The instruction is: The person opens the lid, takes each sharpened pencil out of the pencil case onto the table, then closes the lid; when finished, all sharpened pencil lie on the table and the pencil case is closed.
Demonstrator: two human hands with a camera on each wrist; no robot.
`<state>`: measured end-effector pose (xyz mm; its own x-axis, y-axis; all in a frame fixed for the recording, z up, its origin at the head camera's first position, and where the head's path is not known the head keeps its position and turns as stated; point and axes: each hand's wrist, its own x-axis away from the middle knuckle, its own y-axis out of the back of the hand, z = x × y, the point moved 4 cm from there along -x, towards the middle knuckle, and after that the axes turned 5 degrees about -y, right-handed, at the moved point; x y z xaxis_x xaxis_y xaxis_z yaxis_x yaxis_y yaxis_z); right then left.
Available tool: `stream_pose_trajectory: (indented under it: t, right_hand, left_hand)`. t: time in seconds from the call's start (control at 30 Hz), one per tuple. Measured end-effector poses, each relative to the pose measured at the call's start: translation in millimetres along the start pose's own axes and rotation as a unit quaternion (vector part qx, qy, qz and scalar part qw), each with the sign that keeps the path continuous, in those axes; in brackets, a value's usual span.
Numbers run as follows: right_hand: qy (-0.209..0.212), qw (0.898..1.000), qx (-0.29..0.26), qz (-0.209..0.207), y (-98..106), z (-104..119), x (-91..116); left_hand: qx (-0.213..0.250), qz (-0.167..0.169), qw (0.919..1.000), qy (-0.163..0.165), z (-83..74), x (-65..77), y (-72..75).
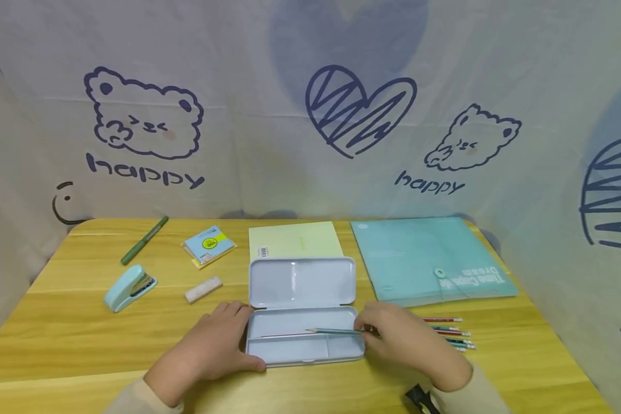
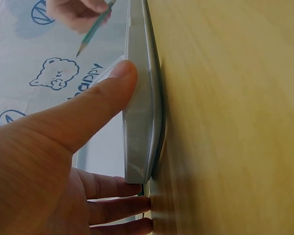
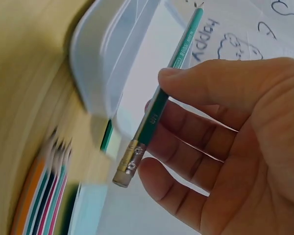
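Observation:
An open white pencil case (image 1: 290,349) lies on the table with its lid tipped back. A single pencil (image 1: 282,335) lies lengthwise inside it. At the case's left end, my left hand (image 1: 214,342) holds the front corner, thumb (image 2: 123,73) against the front wall and fingers around the end. My right hand (image 1: 395,336) pinches a green pencil (image 3: 159,105) near its eraser end, between thumb and fingers. That pencil's sharpened tip points left over the case. Several more pencils (image 3: 41,191) lie on the table beside my right hand.
Left of the case are a mint stapler (image 1: 129,287), a green pen (image 1: 145,240), a sticky-note pack (image 1: 209,244) and a white eraser (image 1: 203,289). A pale green notebook (image 1: 295,238) lies behind the lid. To the right lies a teal document folder (image 1: 419,259).

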<state>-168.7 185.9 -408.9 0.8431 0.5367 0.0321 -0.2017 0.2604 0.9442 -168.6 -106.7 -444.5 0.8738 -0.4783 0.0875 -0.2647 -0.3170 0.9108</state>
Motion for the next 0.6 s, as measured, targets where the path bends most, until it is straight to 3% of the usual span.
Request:
stream_pose_trajectory:
  t: [0.37,0.6]
  right_hand:
    - [-0.056,0.998,-0.003,-0.012,3,-40,45]
    - [-0.115,0.993,-0.021,0.013,-4,-67,65]
  left_hand:
    - [-0.003,-0.005,1.0,-0.004,1.2,-0.9,-1.6]
    - [-0.001,-0.001,1.0,-0.004,1.3,-1.1,-2.3]
